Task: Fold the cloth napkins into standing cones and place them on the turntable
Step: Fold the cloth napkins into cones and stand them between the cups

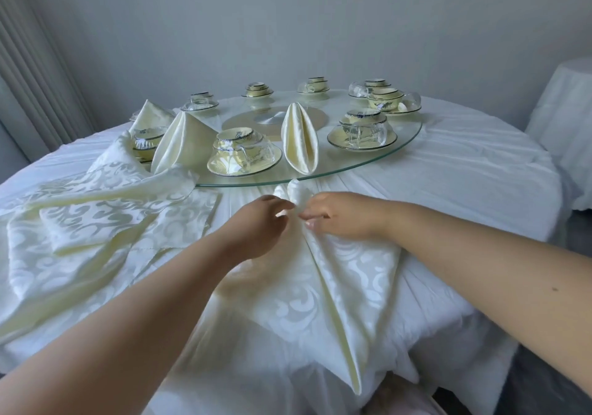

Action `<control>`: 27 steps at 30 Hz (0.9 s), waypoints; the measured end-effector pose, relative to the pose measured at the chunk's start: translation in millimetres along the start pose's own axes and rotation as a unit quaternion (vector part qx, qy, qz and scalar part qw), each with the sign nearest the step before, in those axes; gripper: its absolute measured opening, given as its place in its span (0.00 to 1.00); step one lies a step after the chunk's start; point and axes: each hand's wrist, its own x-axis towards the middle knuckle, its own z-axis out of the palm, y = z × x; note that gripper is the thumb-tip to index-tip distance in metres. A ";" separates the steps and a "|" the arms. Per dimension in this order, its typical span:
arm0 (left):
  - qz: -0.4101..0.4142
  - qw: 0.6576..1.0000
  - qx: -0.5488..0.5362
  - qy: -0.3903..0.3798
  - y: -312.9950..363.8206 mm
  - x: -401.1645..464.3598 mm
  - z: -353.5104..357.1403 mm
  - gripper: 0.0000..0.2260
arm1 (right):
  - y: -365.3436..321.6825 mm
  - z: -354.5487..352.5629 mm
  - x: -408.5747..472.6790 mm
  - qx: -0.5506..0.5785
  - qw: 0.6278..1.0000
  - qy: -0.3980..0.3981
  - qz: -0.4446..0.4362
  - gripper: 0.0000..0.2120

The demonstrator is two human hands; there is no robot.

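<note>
Both hands, left hand (261, 222) and right hand (339, 214), pinching napkin (320, 286) tip between them, near turntable (400, 148)

Soft daylight, edges perhaps warped.

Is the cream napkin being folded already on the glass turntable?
No, both hands hold the cream napkin on the white tablecloth, short of the glass turntable.

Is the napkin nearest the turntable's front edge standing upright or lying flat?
Upright: the folded napkin stands on the glass turntable, tip up.
</note>
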 end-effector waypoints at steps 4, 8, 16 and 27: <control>0.092 0.995 0.039 -0.010 -9.2 3.1 6.7 0.17 | 5.6 15.3 -1.8 -0.079 0.996 -0.024 -0.018 0.21; 0.140 0.988 0.064 -0.032 -15.9 6.3 8.0 0.21 | 0.9 13.9 -8.9 -0.113 0.993 -0.016 -0.023 0.25; 0.150 0.989 0.014 0.017 -19.5 10.2 1.7 0.24 | -3.7 16.7 -38.7 -0.052 0.997 0.037 -0.039 0.34; 0.183 0.972 0.114 -0.092 -33.5 13.0 12.6 0.32 | -14.5 28.9 -47.1 -0.060 0.975 -0.078 -0.199 0.44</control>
